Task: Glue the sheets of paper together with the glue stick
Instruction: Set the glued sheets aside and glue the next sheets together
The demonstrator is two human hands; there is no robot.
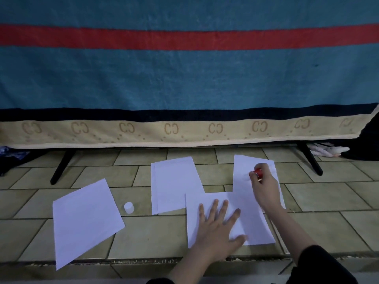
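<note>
rubbing the glue stick (258, 174) clasped in the right hand (264, 186) over the far sheet (244, 181), left hand (217, 228) flat on the near sheet (254, 228). cap (129, 207) off; left sheet (86, 220) and middle stack (174, 183) on the floor look unglued.

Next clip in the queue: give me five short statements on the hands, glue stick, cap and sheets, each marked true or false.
1. The right hand grips the red glue stick. True.
2. The left hand is lifted off the paper. False: it lies flat, fingers spread, on the nearest sheet.
3. The white cap is on the glue stick. False: it stands on the tiled floor between two sheets.
4. The glue stick is over the far right sheet. True.
5. The angled sheet at left overlaps the others. False: it lies apart.
</note>
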